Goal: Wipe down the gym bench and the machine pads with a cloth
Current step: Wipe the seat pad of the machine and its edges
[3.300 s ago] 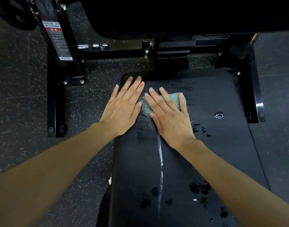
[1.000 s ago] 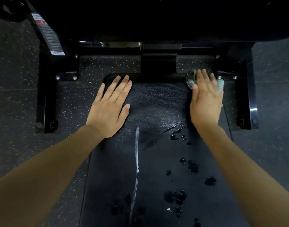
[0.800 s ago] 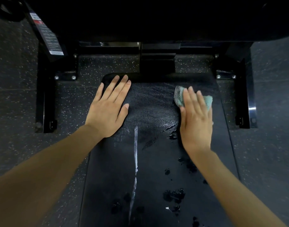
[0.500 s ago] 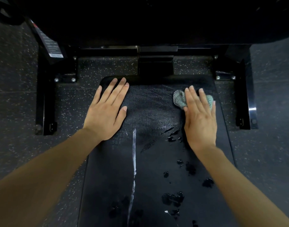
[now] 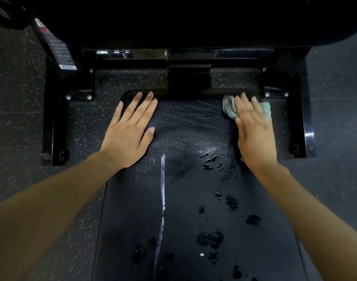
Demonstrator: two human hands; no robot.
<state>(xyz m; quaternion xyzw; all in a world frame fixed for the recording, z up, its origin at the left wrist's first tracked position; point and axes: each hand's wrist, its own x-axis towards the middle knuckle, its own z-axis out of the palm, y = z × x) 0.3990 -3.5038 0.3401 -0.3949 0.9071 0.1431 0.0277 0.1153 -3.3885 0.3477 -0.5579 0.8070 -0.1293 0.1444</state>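
The right hand [image 5: 254, 136] lies flat, fingers extended and close together, pressing the teal cloth [image 5: 230, 108] onto the far right corner of the black bench pad [image 5: 189, 138]; the cloth shows past the fingertips on both sides, not gripped but pinned under the palm. The left hand [image 5: 129, 132] rests flat and spread on the pad's far left corner, holding nothing. Water droplets [image 5: 212, 165] bead on the pad nearer the camera. Compared with half a second ago, the right hand and cloth have slid farther up toward the pad's top edge, while the left hand has stayed put
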